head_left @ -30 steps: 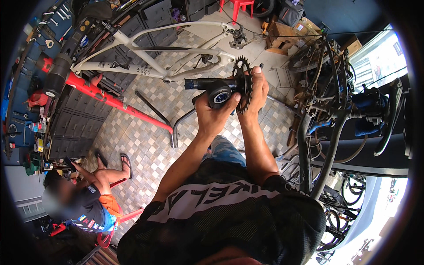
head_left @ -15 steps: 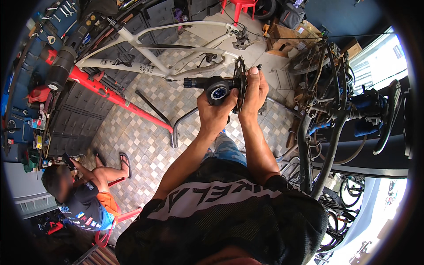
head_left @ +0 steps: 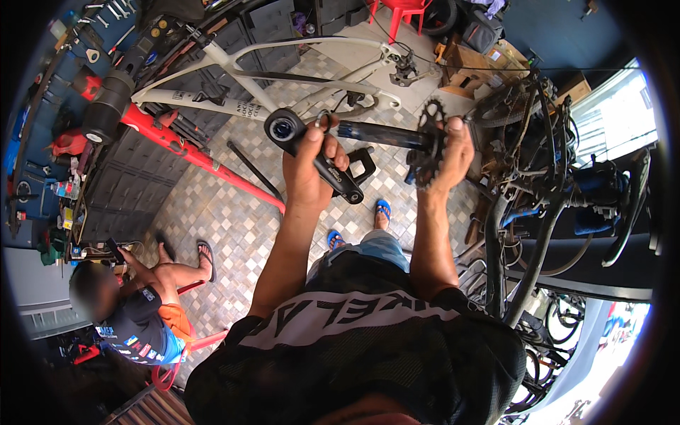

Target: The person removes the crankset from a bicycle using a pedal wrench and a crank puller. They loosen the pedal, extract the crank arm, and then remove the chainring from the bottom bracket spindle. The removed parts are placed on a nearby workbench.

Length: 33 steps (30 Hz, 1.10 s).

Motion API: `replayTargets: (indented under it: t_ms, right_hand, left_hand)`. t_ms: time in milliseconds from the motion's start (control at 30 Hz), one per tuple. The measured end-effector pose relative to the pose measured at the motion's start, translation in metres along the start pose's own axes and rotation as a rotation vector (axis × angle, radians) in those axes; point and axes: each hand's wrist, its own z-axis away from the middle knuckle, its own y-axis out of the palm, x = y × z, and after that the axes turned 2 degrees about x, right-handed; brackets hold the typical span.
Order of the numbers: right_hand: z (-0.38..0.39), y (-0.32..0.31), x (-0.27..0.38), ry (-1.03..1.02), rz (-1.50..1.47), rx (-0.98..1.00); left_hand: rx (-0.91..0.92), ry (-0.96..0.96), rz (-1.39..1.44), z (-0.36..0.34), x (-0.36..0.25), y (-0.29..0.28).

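The left hand has its fingers curled shut around the crank arm; the right hand's clasp the chainring and axle. The crank arm has shifted leftward, leaving the parts separately held above the tiled floor.

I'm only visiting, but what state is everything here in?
Left fingers: closed around the crank arm
Right fingers: gripping the chainring
Crank arm: held, off the spindle
Spindle: joined to the chainring, its other end free of the crank arm
Chainring: held, no chain on it
Pale bicycle frame: no rear wheel fitted
Person at left: seated
Red stool: upright
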Motion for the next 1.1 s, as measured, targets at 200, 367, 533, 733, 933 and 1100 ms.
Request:
replayTargets:
  t_ms: [200,367,533,733,933,1100]
  right_hand:
    - [-0.018,-0.043,-0.013,-0.057,-0.355,0.106]
    - [-0.029,-0.056,-0.016,0.111,-0.428,-0.092]
    - [-0.034,-0.078,-0.038,-0.041,-0.066,-0.052]
    - [-0.037,-0.096,-0.052,-0.356,0.421,0.029]
    - [-0.043,-0.093,-0.051,-0.539,0.667,0.098]
    - [-0.047,-0.099,-0.060,0.185,-0.302,-0.119]
  left_hand:
    - [0.353,-0.123,0.445,-0.010,-0.008,-0.038]
    - [0.481,-0.148,0.514,-0.011,-0.005,-0.046]
    - [0.445,-0.155,0.489,-0.011,-0.002,-0.044]
    - [0.410,-0.155,0.473,-0.011,-0.001,-0.042]
    - [0.421,-0.118,0.425,-0.012,0.004,-0.047]
    - [0.317,-0.140,0.368,-0.008,0.000,-0.040]
